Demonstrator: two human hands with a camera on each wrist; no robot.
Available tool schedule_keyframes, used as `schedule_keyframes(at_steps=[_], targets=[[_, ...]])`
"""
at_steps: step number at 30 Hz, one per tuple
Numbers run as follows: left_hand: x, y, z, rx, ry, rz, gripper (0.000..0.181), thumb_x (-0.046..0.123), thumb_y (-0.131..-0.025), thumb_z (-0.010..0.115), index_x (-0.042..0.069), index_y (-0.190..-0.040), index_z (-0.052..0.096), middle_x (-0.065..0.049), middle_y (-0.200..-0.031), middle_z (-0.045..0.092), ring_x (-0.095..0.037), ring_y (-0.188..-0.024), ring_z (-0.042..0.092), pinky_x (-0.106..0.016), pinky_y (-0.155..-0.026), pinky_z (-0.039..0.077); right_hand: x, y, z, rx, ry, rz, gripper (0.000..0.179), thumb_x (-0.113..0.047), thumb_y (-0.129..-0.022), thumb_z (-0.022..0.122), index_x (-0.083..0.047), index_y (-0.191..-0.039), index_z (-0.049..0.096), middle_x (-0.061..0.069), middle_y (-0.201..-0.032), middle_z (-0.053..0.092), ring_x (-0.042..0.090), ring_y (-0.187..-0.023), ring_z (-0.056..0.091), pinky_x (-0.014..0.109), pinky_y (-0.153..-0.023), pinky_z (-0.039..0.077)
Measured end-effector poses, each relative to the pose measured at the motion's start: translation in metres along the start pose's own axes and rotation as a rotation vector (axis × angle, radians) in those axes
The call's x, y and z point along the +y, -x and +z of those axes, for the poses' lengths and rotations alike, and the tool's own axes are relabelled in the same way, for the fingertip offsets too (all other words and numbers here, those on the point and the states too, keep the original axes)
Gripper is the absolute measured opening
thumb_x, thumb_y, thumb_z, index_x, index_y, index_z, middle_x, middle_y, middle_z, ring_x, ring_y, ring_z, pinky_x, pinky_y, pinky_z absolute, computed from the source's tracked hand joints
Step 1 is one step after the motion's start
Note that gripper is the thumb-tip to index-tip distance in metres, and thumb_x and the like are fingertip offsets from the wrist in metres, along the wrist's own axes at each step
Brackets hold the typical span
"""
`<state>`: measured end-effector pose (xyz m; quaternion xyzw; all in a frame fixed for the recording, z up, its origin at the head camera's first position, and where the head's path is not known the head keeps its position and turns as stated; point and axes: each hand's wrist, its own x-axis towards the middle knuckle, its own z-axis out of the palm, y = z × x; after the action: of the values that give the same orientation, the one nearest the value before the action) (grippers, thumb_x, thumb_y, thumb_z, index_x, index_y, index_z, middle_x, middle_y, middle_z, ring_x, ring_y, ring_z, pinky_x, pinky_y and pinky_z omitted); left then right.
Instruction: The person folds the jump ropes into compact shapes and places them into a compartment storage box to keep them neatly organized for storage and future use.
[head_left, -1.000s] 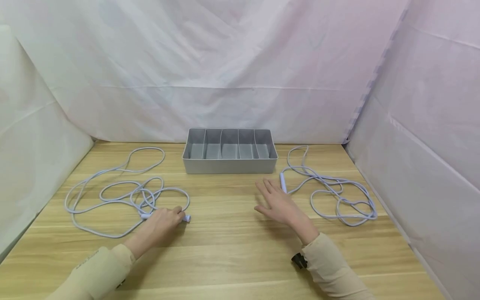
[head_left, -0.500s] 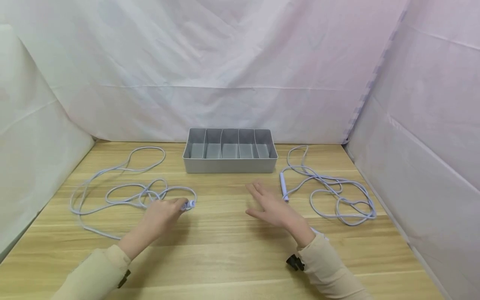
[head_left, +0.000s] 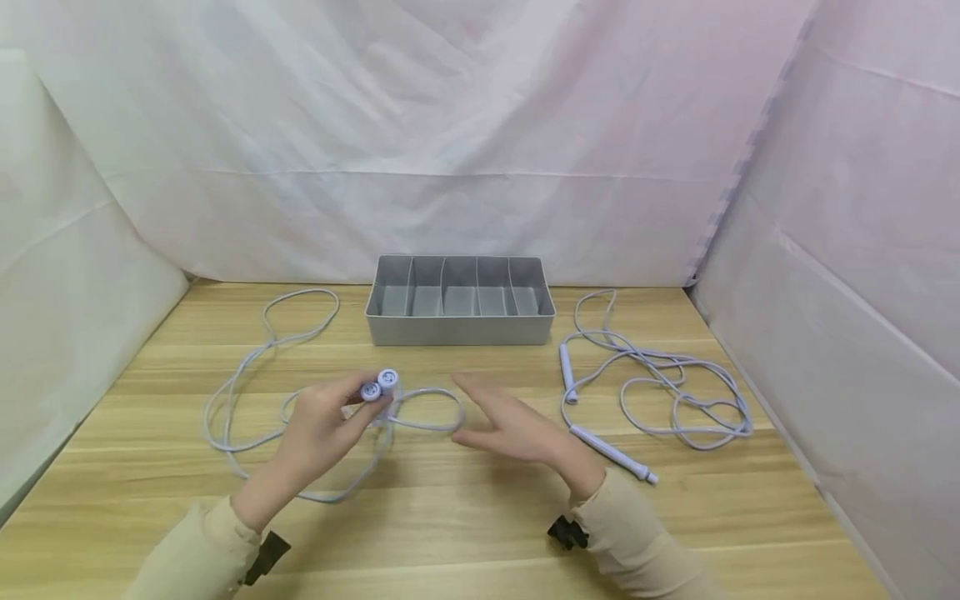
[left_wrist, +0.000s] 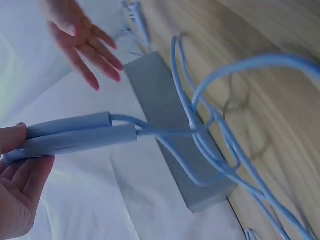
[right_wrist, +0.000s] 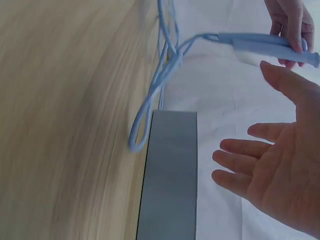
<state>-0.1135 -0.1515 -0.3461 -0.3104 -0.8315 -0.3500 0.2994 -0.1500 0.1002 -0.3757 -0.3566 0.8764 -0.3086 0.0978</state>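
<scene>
In the left hand [head_left: 321,423] are two handles [left_wrist: 75,140]; fingers [left_wrist: 41,177] partly hide them.

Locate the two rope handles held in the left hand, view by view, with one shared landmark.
Head: handles left of center, below the gray box's left end.
Left wrist: handles at left, mid-height; gray box right.
Right wrist: handles upper right; gray box lower left.

Left hand [head_left: 318,425] pinches — right hand [head_left: 513,427] hovers nearby, spread, palm inward.
</scene>
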Motion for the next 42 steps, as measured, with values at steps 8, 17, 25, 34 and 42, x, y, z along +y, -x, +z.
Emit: schedule_keyframes(at_steps=[8,17,25,34,42], targets=[[0.016,-0.009,-0.004,0.098,0.406,-0.211,0.026,-0.016,-0.075,0.063,-0.007,-0.099,0.062,-0.018,-0.092,0.067,-0.006,-0.085,0.064,-0.021,-0.067,0.053,-0.019,-0.009,0.008,0.021,-0.217,-0.026,0.082,-0.041,-0.087,0.058,-0.02,-0.146,0.005,0.002,-0.15,0.018,0.015,-0.135,0.02,0.04,-0.109,0.021],[0.014,-0.015,0.006,0.229,0.655,-0.407,0.021,-0.009,-0.083,0.058,-0.006,-0.104,0.059,0.003,-0.095,0.069,-0.01,-0.09,0.065,-0.022,-0.078,0.051,-0.027,-0.027,0.015,0.106,-0.551,-0.117,0.065,-0.019,-0.093,0.052,-0.008,-0.145,0.014,0.016,-0.137,0.041,0.026,-0.125,0.041,0.037,-0.101,0.036],[0.003,-0.015,0.011,0.366,0.861,-0.572,0.016,-0.002,-0.088,0.054,0.001,-0.103,0.059,-0.002,-0.095,0.069,-0.014,-0.087,0.066,-0.027,-0.075,0.052,-0.026,-0.039,0.025,0.076,-0.78,-0.146,0.026,-0.01,-0.098,0.038,0.009,-0.109,0.053,0.015,-0.09,0.06,0.016,-0.082,0.057,0.021,-0.079,0.045],[-0.01,-0.008,0.01,0.391,1.064,-0.728,0.016,0.003,-0.09,0.053,0.011,-0.099,0.062,0.001,-0.095,0.069,-0.012,-0.091,0.065,-0.025,-0.078,0.051,-0.037,-0.041,0.022,0.005,-0.734,-0.105,0.034,-0.006,-0.099,0.03,0.015,-0.113,0.052,0.003,-0.063,0.04,0.01,-0.058,0.035,0.018,-0.054,0.03],[-0.019,-0.003,0.01,0.344,1.182,-0.737,0.022,0.003,-0.091,0.05,0.016,-0.102,0.064,0.002,-0.099,0.068,-0.011,-0.094,0.064,-0.024,-0.079,0.051,-0.05,-0.035,0.014,-0.007,-0.664,-0.107,0.031,-0.004,-0.099,0.03,0.011,-0.08,0.049,0.006,-0.057,0.037,0.003,-0.049,0.029,0.015,-0.046,0.023]])
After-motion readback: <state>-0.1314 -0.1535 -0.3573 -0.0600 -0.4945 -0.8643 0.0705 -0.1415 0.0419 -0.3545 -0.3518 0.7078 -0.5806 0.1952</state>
